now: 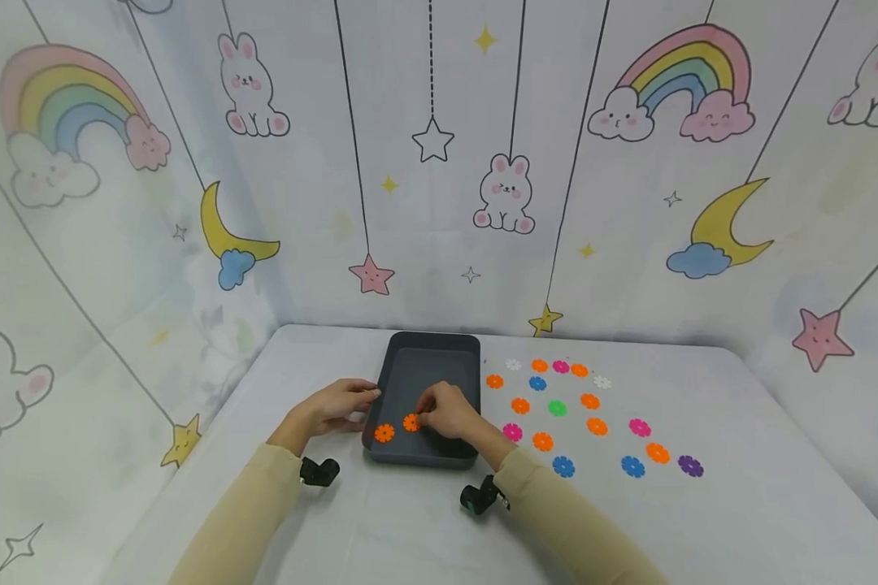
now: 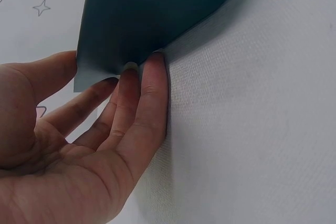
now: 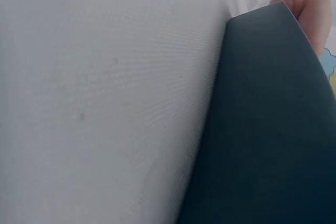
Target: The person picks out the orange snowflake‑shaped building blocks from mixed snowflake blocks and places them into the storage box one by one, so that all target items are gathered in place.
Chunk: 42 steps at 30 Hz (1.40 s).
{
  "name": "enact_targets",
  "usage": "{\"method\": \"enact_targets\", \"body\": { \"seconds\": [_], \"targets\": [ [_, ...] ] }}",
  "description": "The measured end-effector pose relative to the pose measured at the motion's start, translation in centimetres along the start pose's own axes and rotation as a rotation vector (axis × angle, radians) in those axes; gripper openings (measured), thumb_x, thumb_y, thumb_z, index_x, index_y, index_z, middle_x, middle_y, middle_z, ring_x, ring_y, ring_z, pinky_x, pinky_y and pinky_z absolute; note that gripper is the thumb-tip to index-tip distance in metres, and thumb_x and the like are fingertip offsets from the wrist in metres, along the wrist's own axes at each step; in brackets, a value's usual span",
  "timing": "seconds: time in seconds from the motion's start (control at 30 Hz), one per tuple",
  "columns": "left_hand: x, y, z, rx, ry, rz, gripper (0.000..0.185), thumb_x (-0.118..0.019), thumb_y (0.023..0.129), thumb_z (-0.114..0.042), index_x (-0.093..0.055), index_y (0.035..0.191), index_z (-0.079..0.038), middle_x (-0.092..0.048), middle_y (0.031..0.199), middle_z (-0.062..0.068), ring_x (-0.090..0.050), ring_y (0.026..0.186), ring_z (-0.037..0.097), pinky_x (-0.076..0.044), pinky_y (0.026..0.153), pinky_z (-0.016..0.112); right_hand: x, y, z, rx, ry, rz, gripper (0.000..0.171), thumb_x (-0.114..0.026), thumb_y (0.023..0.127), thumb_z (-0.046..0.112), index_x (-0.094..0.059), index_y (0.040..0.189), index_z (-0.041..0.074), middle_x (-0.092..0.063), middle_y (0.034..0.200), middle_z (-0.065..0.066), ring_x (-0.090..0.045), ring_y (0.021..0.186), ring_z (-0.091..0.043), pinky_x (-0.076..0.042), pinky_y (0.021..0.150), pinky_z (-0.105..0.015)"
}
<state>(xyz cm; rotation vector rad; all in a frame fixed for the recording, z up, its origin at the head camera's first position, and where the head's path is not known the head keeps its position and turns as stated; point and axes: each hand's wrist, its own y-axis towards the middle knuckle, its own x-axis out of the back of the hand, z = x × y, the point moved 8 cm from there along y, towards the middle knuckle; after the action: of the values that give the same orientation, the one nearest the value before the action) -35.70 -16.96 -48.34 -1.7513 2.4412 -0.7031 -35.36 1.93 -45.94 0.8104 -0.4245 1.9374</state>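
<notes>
From the head view I've got the right hand [image 1: 449, 410] down inside the dark tray [image 1: 430, 367], fingers curled on an orange disc [image 1: 410, 422] at the near end. A second orange disc [image 1: 384, 433] lies just beside it on the tray floor. The left hand [image 1: 340, 404] rests against the tray's left wall, fingers fairly straight. Loose discs [image 1: 556, 408] are scattered on the worktop [image 1: 739, 487] to the right.

Left wrist view: straight fingers [image 2: 149, 95] touching the tray wall [image 2: 147, 14].

Right wrist view: only the tray's outer wall [image 3: 273, 129] and worktop; I cannot tell the right fingers here.
</notes>
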Motion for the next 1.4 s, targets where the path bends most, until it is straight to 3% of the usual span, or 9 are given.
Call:
{"method": "enact_targets", "body": {
  "seconds": [0.27, 0.63, 0.8, 1.13, 1.4],
  "targets": [
    [0.0, 0.2, -0.1, 0.006, -0.002, 0.005, 0.051, -0.056, 0.107, -0.024, -0.045, 0.149, 0.003, -0.053, 0.144, 0.023, -0.053, 0.131, 0.037, -0.059, 0.093, 0.045, 1.8, -1.5, 1.1, 0.058, -0.076, 0.004, 0.019, -0.076, 0.091, 0.008, -0.072, 0.108, 0.0, -0.066, 0.101, -0.008, -0.062, 0.086, -0.018, -0.055, 0.075, -0.031],
    [0.4, 0.1, 0.1, 0.013, -0.011, -0.01, 0.051, -0.057, 0.107, -0.024, -0.045, 0.149, 0.002, -0.052, 0.145, 0.023, -0.052, 0.131, 0.036, -0.059, 0.092, 0.043, 7.2, -4.5, 1.7, 0.066, -0.12, -0.02, 0.026, -0.078, 0.092, 0.015, -0.071, 0.115, 0.003, -0.065, 0.111, -0.013, -0.06, 0.09, -0.021, -0.054, 0.074, -0.029],
    [0.2, 0.1, 0.1, 0.006, -0.021, -0.012, 0.05, -0.057, 0.107, -0.024, -0.046, 0.148, 0.003, -0.054, 0.143, 0.022, -0.053, 0.13, 0.036, -0.06, 0.091, 0.043, 10.1, -6.5, -0.5, 0.063, -0.147, -0.074, 0.027, -0.077, 0.092, 0.014, -0.069, 0.115, 0.002, -0.066, 0.111, -0.01, -0.061, 0.092, -0.022, -0.055, 0.077, -0.029],
    [0.0, -0.2, 0.3, 0.002, -0.029, -0.017, 0.05, -0.058, 0.107, -0.022, -0.046, 0.147, 0.004, -0.055, 0.142, 0.023, -0.054, 0.129, 0.036, -0.059, 0.092, 0.046, 15.8, -9.9, -6.5, 0.023, -0.181, -0.176, 0.026, -0.073, 0.094, 0.011, -0.067, 0.116, -0.001, -0.067, 0.112, -0.017, -0.062, 0.094, -0.025, -0.055, 0.077, -0.033],
    [-0.1, -0.1, 0.1, -0.005, -0.022, -0.016, 0.05, -0.057, 0.107, -0.022, -0.046, 0.148, 0.004, -0.053, 0.144, 0.023, -0.052, 0.131, 0.037, -0.059, 0.092, 0.046, 20.1, -10.4, -11.4, -0.116, -0.233, -0.255, 0.033, -0.071, 0.097, 0.014, -0.064, 0.123, -0.005, -0.067, 0.115, -0.022, -0.059, 0.104, -0.037, -0.055, 0.09, -0.051]
  ]
}}
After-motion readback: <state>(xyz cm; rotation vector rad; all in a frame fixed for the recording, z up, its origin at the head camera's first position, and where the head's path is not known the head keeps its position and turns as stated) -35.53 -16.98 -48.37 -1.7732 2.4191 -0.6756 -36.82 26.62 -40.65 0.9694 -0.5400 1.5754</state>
